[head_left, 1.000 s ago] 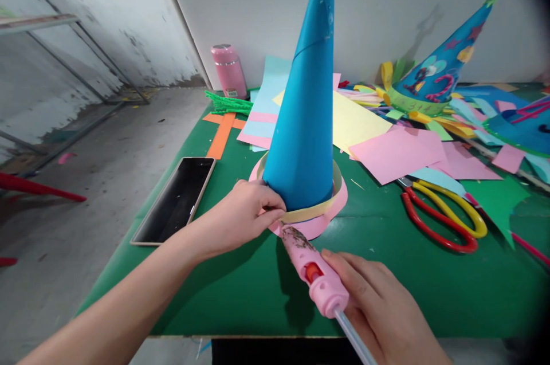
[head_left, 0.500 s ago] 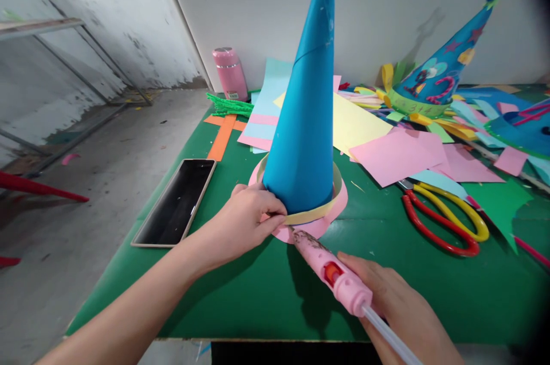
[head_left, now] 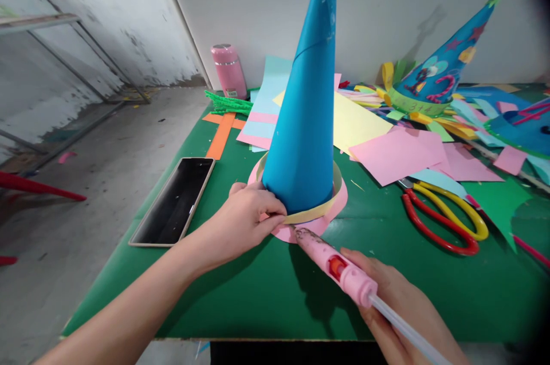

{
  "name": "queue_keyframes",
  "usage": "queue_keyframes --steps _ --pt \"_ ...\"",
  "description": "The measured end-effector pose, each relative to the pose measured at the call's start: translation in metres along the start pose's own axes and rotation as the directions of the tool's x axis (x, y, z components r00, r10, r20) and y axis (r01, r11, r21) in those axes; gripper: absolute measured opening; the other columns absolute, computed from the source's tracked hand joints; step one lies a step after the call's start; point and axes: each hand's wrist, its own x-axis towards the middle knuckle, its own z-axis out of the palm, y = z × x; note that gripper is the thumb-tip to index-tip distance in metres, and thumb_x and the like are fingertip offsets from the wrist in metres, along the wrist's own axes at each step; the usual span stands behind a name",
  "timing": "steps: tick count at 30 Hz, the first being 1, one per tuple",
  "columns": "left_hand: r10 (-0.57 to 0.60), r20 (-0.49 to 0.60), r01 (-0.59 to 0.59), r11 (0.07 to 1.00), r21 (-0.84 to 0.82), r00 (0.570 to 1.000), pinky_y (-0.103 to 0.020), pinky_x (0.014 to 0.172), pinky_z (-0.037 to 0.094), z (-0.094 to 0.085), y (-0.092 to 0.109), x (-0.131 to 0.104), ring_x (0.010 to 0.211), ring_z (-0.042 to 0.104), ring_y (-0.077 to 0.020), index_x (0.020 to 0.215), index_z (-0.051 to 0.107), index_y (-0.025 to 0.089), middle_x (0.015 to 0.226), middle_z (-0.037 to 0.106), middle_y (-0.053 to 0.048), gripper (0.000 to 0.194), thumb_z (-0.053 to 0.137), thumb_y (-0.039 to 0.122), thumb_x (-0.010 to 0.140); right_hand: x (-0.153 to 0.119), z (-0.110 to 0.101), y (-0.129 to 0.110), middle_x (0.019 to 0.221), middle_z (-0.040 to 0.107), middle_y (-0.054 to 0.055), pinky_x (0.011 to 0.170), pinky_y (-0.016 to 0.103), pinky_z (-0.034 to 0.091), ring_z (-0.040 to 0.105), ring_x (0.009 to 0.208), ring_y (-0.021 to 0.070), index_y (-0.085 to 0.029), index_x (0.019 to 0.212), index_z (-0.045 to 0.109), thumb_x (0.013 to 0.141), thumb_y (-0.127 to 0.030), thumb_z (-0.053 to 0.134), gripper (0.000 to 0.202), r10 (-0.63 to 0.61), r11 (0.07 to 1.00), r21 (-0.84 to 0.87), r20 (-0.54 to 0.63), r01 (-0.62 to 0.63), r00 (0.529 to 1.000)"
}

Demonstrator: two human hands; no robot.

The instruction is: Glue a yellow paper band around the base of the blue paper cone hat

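Note:
A tall blue paper cone stands upright on the table, ringed at its foot by a pale yellow paper band and a pink paper ring. My left hand pinches the yellow band between thumb and fingers at the cone's front left. In my right hand is a pink hot glue gun with a clear glue stick jutting from its back. The gun's nozzle points at the band's lower edge, just right of my left fingertips; whether it touches is too small to tell.
A phone lies left of my left hand. Red-and-yellow scissors rest at the right. Behind the cone are pink paper sheets, green pipe cleaners, a pink flask and a decorated blue party hat.
My right hand and the rear of the glue gun have shifted slightly right, the nozzle staying near the band. My left hand keeps its pinch.

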Motion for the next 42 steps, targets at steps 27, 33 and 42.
queue_keyframes --steps 27,33,42 --pt "0.179 -0.104 -0.139 0.941 0.31 0.978 -0.037 0.067 0.023 0.014 0.005 -0.009 0.076 0.045 -0.0202 0.074 0.063 0.019 0.072 0.059 -0.003 0.024 0.04 0.02 0.083 0.001 -0.004 -0.004 0.096 0.066 0.005 0.062 0.032 0.056 0.065 0.079 0.0201 -0.022 0.115 0.039 0.081 -0.019 0.037 0.034 0.085 0.996 -0.016 0.013 -0.085 0.996" --pt "0.199 -0.119 -0.152 0.934 0.324 0.973 -0.037 0.066 0.023 0.016 0.003 -0.008 0.076 0.045 -0.0204 0.074 0.063 0.02 0.071 0.058 -0.003 0.026 0.039 0.021 0.085 -0.012 -0.006 0.007 0.104 0.063 0.008 0.072 0.029 0.054 0.061 0.092 0.0197 -0.019 0.121 0.038 0.081 -0.019 0.039 0.04 0.077 0.997 0.007 0.056 -0.078 0.995" --pt "0.222 -0.147 -0.165 0.932 0.323 0.964 -0.036 0.064 0.022 0.018 0.002 -0.009 0.075 0.044 -0.0201 0.073 0.063 0.02 0.069 0.058 -0.003 0.027 0.039 0.022 0.085 -0.02 -0.01 0.015 0.097 0.063 0.007 0.075 0.023 0.052 0.06 0.096 0.0184 -0.017 0.122 0.039 0.082 -0.02 0.042 0.041 0.086 0.996 0.016 0.034 -0.087 0.996"
